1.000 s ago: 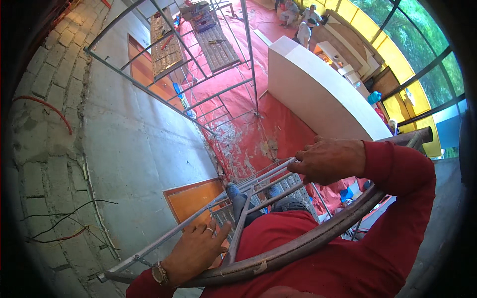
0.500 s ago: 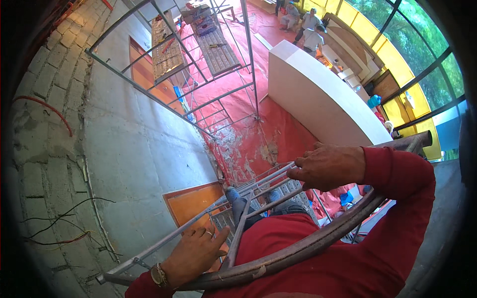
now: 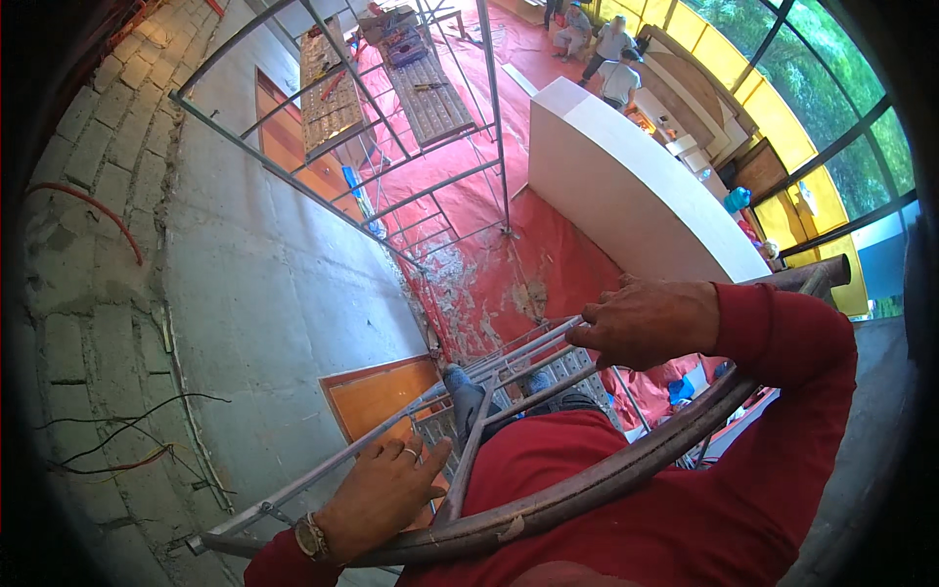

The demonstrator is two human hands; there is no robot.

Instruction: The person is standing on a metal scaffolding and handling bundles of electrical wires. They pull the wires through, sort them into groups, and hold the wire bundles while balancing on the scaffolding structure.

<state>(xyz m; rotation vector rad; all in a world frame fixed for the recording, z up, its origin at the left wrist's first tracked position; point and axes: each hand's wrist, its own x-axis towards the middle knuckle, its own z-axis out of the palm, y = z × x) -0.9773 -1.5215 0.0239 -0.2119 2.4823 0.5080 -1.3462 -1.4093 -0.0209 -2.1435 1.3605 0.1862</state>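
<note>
My left hand (image 3: 383, 497), with a watch at the wrist, lies over the lower left of a metal scaffold frame (image 3: 472, 452). Its fingers are stretched and somewhat apart, not wrapped round the tube. Over on the right, my right hand (image 3: 648, 325) curls its fingers over the far corner of the same frame, gripping the tube there. A thick, brown curved pipe (image 3: 597, 497) runs across my red shirt, below both hands. Beyond the frame, my feet and legs show above a perforated metal scaffold plank (image 3: 577, 377).
Far below lies a red-covered floor (image 3: 558, 235) with pale debris. Another scaffold (image 3: 391, 147) carries planks with tools. A curved white partition (image 3: 636, 186) stands right of it, with several people working beyond. At left are a grey wall (image 3: 264, 284), blockwork and loose wires (image 3: 127, 435).
Both hands keep almost the same place on the frame. The view has shifted very slightly; nothing has been taken hold of or let go.
</note>
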